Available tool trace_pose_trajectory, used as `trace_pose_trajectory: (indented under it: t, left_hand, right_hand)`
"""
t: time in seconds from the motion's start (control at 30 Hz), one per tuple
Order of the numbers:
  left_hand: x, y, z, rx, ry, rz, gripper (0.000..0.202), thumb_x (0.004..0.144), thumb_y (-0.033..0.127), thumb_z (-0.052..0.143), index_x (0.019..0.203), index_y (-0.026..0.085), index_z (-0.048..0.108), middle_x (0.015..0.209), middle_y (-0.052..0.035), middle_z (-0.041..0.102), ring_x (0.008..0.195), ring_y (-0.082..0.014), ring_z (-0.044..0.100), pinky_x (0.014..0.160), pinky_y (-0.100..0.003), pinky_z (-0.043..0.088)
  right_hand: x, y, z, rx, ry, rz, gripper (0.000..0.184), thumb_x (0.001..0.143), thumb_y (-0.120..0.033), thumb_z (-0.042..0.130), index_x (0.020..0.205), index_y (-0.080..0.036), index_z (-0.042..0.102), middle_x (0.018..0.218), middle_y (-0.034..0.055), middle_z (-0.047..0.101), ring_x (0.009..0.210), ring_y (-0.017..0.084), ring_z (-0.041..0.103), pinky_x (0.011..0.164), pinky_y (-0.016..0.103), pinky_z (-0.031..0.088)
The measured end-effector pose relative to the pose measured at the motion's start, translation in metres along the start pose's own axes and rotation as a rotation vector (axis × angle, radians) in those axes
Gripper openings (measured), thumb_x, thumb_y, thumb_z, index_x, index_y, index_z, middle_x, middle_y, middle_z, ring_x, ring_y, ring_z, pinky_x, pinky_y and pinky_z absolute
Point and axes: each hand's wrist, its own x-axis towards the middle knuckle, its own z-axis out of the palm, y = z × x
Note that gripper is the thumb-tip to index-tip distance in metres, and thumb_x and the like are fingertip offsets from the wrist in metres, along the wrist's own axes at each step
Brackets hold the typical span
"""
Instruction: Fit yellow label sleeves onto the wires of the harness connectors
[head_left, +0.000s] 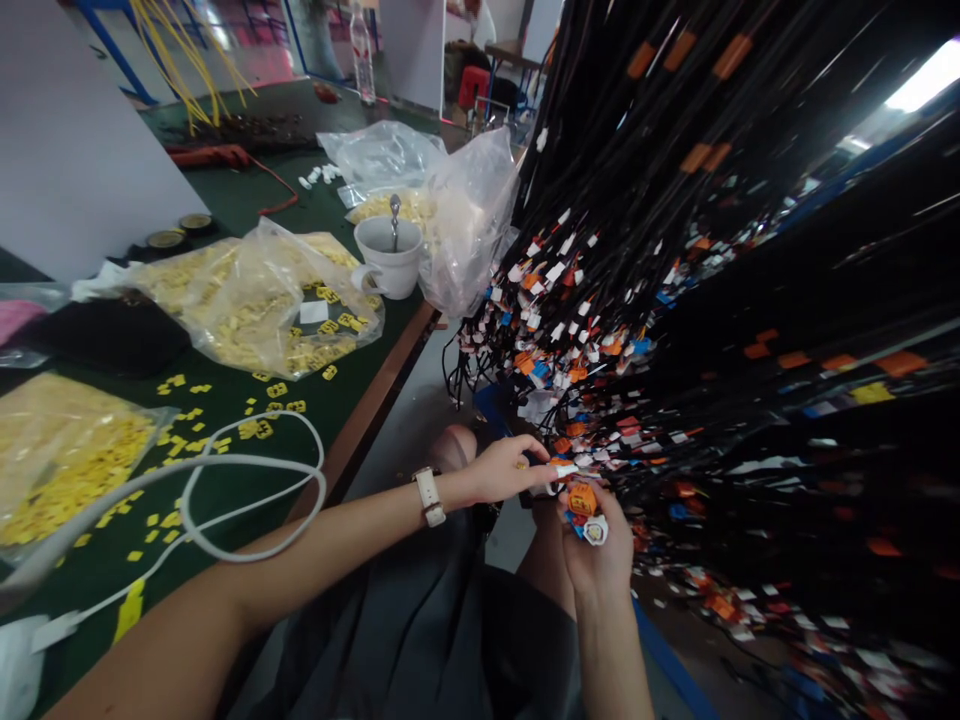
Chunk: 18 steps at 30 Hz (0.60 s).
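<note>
A thick curtain of black wires (675, 200) hangs on the right, ending in many white, orange and blue connectors (570, 330). My left hand (506, 468), with a white watch (429, 496) on its wrist, pinches a white connector (564, 470) at the bundle's lower edge. Just below it, my right hand (596, 555) is closed around an orange connector (581, 497) and a white one (596, 530) with short wires. Both hands are close together in front of my knees.
A green table (240, 470) on the left carries plastic bags of yellow parts (255, 300), loose yellow pieces, a looped white cable (247, 470), a white mug with a spoon (390, 258) and crumpled clear bags (457, 210). A bottle (362, 55) stands at the far end.
</note>
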Motion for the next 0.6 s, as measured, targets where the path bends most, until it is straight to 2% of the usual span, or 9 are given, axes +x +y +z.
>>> trace_pose_trajectory:
  t: [0.07,0.17,0.4,0.6]
  left_hand:
    - [0.0008,0.0005,-0.0003,0.007,0.027,0.012,0.037,0.073,0.046,0.059,0.089,0.013,0.06,0.058,0.0036,0.048,0.049,-0.0058,0.036,0.045,-0.018,0.025]
    - [0.0014,-0.0013,0.0003,-0.011,-0.06,-0.002,0.036,0.075,0.048,0.056,0.082,0.012,0.059,0.059,0.0023,0.049,0.051,-0.0063,0.039,0.046,-0.018,0.027]
    - [-0.0009,-0.0061,0.0035,-0.2,-0.213,-0.132,0.059,0.076,0.069,0.037,0.089,0.014,0.051,0.051,0.0051,0.043,0.04,-0.0046,0.032,0.04,-0.018,0.02]
    - [-0.0015,0.0,0.0003,-0.391,-0.289,-0.176,0.053,0.076,0.07,0.037,0.085,0.018,0.042,0.048,0.0081,0.039,0.037,-0.003,0.025,0.037,-0.017,0.016]
  right_hand:
    - [-0.0003,-0.0004,0.0001,0.007,0.01,0.012,0.014,0.058,-0.018,0.067,0.068,-0.015,0.058,0.066,-0.0014,0.063,0.054,0.01,0.059,0.047,0.018,0.05]
    - [-0.0015,-0.0012,0.0006,0.01,0.022,0.023,0.015,0.058,-0.018,0.066,0.069,-0.015,0.058,0.065,-0.0011,0.064,0.052,0.009,0.058,0.046,0.018,0.05]
    - [-0.0026,-0.0004,0.0047,-0.013,-0.008,-0.011,0.015,0.059,-0.021,0.067,0.07,-0.015,0.059,0.065,-0.0014,0.063,0.053,0.01,0.059,0.048,0.019,0.051]
    - [-0.0017,0.0008,0.0027,-0.029,-0.039,-0.01,0.015,0.059,-0.022,0.068,0.069,-0.015,0.06,0.065,-0.0015,0.063,0.052,0.009,0.058,0.048,0.018,0.051]
